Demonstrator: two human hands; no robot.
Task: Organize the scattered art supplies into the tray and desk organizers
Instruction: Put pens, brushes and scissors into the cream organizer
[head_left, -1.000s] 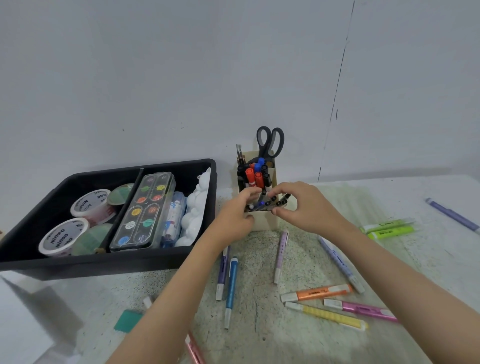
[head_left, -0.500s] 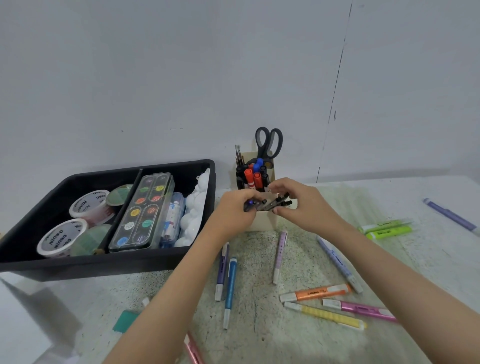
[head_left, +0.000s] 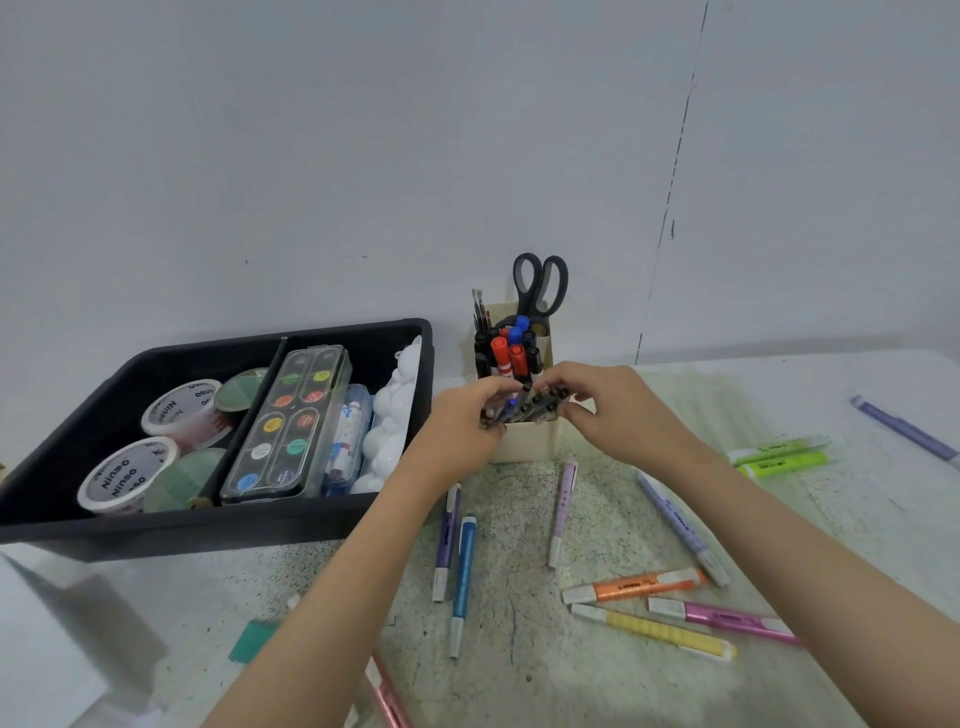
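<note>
My left hand (head_left: 462, 421) and my right hand (head_left: 618, 410) both grip a bundle of dark pens (head_left: 530, 405), held nearly level just above the front compartment of the cream desk organizer (head_left: 524, 441). Red, blue and black markers (head_left: 509, 353), thin brushes and black scissors (head_left: 540, 283) stand in the organizer's rear compartments. The black tray (head_left: 156, 525) at left holds tape rolls (head_left: 124, 473), a watercolour palette (head_left: 291, 421) and a white figurine (head_left: 389, 431). Several loose highlighters and pens lie on the table below my hands.
Orange (head_left: 634, 584), pink (head_left: 722, 618) and yellow (head_left: 654, 631) highlighters lie at front right, two green ones (head_left: 779, 454) further right, a purple pen (head_left: 904, 431) near the right edge. Blue (head_left: 462, 571) and violet pens (head_left: 447, 540) lie between my arms. A teal scrap (head_left: 254, 639) sits front left.
The pen bundle has tilted and shifted slightly between my hands over the organizer's front compartment; both hands stay clasped on it. The camera view rose a little.
</note>
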